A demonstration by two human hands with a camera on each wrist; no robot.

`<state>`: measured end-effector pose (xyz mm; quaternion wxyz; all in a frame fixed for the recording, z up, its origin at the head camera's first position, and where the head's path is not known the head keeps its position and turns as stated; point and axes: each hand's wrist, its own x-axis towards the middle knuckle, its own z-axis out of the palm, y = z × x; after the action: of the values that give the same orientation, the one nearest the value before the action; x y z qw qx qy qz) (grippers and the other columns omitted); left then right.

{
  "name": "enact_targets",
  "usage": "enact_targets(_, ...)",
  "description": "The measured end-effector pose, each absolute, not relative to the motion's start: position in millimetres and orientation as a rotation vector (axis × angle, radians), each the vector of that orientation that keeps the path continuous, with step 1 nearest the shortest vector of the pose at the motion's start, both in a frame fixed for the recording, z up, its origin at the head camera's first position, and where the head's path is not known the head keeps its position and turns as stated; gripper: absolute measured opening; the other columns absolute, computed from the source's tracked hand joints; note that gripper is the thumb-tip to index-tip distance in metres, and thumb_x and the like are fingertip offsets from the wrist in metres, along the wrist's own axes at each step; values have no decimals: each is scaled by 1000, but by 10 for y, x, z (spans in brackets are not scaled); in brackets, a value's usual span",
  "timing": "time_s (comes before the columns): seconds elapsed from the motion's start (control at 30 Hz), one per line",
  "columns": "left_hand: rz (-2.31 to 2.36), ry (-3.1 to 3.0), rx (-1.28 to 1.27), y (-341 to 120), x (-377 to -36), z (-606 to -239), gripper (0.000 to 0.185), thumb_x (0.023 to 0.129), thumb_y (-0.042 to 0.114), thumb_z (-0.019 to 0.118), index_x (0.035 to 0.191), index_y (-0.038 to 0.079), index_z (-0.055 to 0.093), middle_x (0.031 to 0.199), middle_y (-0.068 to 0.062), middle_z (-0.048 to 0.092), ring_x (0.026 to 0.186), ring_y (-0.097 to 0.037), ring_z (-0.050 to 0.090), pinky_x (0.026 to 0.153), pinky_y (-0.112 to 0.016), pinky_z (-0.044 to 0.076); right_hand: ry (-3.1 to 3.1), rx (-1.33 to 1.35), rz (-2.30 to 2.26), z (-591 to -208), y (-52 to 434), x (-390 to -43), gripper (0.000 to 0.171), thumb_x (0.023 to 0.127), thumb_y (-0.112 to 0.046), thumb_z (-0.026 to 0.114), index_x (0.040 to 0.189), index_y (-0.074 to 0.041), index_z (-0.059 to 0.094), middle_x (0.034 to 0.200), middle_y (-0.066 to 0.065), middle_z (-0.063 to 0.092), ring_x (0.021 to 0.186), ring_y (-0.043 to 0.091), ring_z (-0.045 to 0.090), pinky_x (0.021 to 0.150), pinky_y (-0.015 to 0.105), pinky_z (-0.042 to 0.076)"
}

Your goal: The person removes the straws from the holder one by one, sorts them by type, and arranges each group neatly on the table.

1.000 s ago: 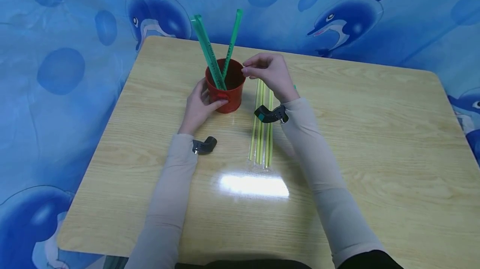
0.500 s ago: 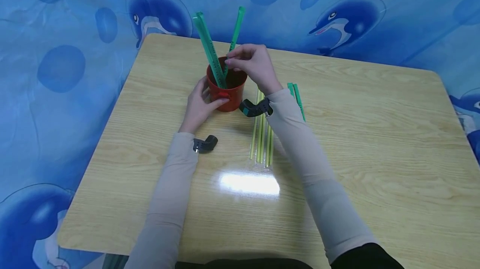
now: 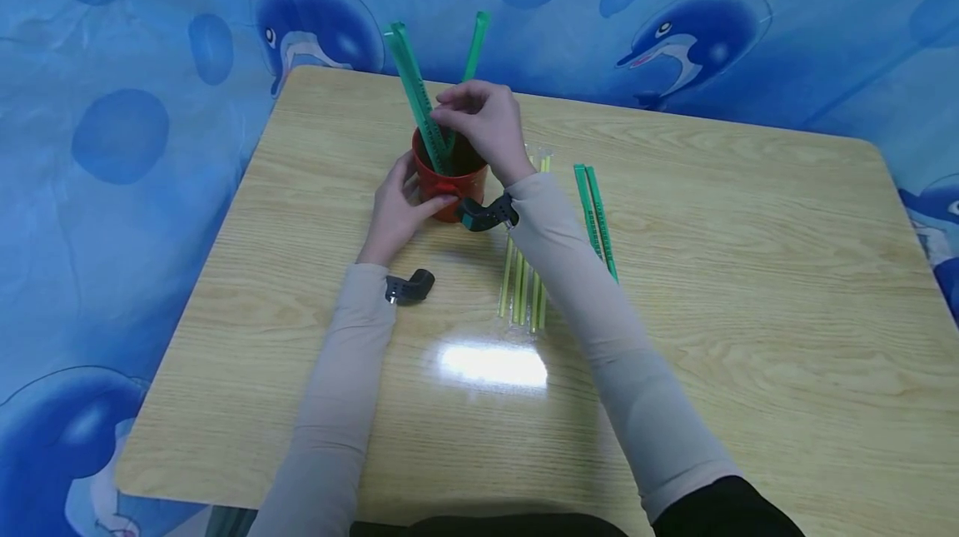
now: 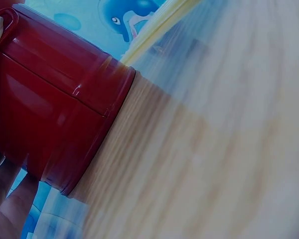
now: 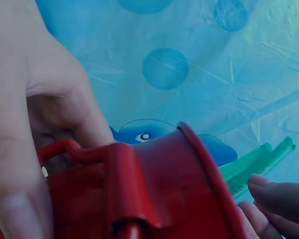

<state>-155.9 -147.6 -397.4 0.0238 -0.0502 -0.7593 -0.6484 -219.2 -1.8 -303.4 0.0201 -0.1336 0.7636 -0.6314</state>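
A red cup (image 3: 449,175) stands on the wooden table (image 3: 749,287) with green straws (image 3: 410,87) leaning out of it. My left hand (image 3: 397,208) grips the cup's side by its handle (image 5: 65,149); the left wrist view shows the cup's wall (image 4: 55,109) against my fingers (image 4: 5,199). My right hand (image 3: 475,125) hovers over the cup's mouth, its fingertips pinched on a green straw (image 5: 254,164) where the straws cross. What lies inside the cup is hidden.
Several thin yellow straws (image 3: 524,287) lie on the table under my right forearm. A pair of green straws (image 3: 595,216) lies to their right. A blue dolphin-print sheet (image 3: 674,29) hangs behind the table. Bare wood stretches to the right and front.
My right hand moved left from above the yellow straws to over the cup's mouth, uncovering the pair of green straws on the table. The left hand stayed on the cup.
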Motion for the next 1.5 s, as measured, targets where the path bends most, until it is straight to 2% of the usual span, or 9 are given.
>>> enact_targets(0.27, -1993, -2350, -151, -1475, -1544, -3962, 78, 80, 13, 77, 145, 11, 34, 144, -6, 41, 132, -14, 37, 107, -21, 34, 2601, -423, -1714, -3028, -93, -2188, 23, 82, -12, 74, 103, -3, 70, 94, 8, 69, 82, 13, 65, 75, 22, 54)
enact_targets(0.53, -1992, -2380, -125, -1474, -1540, -3949, 78, 81, 12, 75, 146, 11, 31, 146, -8, 38, 134, -18, 35, 109, -25, 33, 2715, -479, -1585, -3055, -144, -2186, 19, 83, -12, 74, 100, -4, 71, 91, 7, 70, 80, 13, 65, 73, 23, 54)
enact_targets(0.97, -1969, -2357, -170, -1489, -1551, -3989, 77, 80, 14, 77, 144, 11, 35, 142, -5, 42, 132, -15, 37, 107, -20, 33, 2602, -454, -1730, -3031, -93, -2153, 19, 82, -12, 74, 99, -2, 71, 92, 9, 70, 81, 14, 65, 75, 23, 54)
enact_targets(1.5, -1974, -2367, -157, -1489, -1536, -3972, 77, 80, 14, 76, 144, 13, 34, 143, -4, 42, 133, -14, 37, 108, -23, 33, 2526, -463, -1862, -3015, -31, -2136, 20, 82, -12, 75, 98, -1, 72, 92, 10, 70, 84, 15, 65, 78, 24, 53)
